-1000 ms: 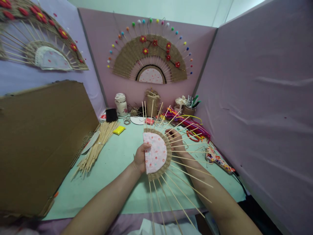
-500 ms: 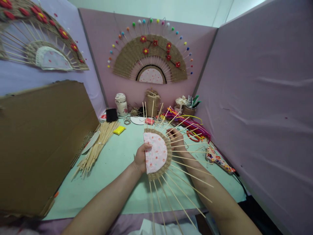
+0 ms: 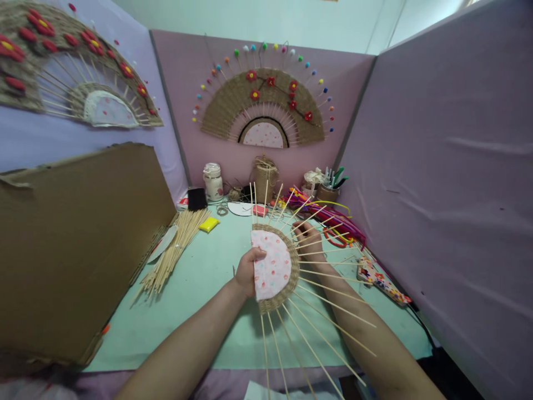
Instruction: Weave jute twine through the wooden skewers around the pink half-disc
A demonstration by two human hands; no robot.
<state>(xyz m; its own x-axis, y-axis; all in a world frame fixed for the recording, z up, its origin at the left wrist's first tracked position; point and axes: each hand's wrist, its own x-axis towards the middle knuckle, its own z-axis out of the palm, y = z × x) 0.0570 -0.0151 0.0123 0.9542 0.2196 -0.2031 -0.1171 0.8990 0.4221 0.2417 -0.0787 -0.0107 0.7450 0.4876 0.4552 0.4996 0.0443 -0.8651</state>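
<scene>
My left hand (image 3: 248, 271) grips the straight edge of a half-round woven fan (image 3: 272, 265), thumb on its pink flowered cloth. Thin wooden sticks fan out from the woven twine band (image 3: 295, 261) round the cloth, pointing up, right and down. Behind the upper right sticks, my right hand (image 3: 307, 238) is closed close to the band. Its fingers look pinched together, and what they hold is too small or hidden to make out.
A bundle of sticks (image 3: 177, 250) lies left beside a cardboard sheet (image 3: 83, 250). A yellow packet (image 3: 209, 224), a twine spool (image 3: 265, 180), a jar (image 3: 214, 182), pipe cleaners (image 3: 333, 219), scissors (image 3: 335, 238) and a flowered glue gun (image 3: 381, 280) surround the work. Finished fans (image 3: 225, 105) hang behind.
The whole scene sits slightly further right and lower as the head view turns. The fan stays in my left hand, and my right hand remains near its band with little visible change.
</scene>
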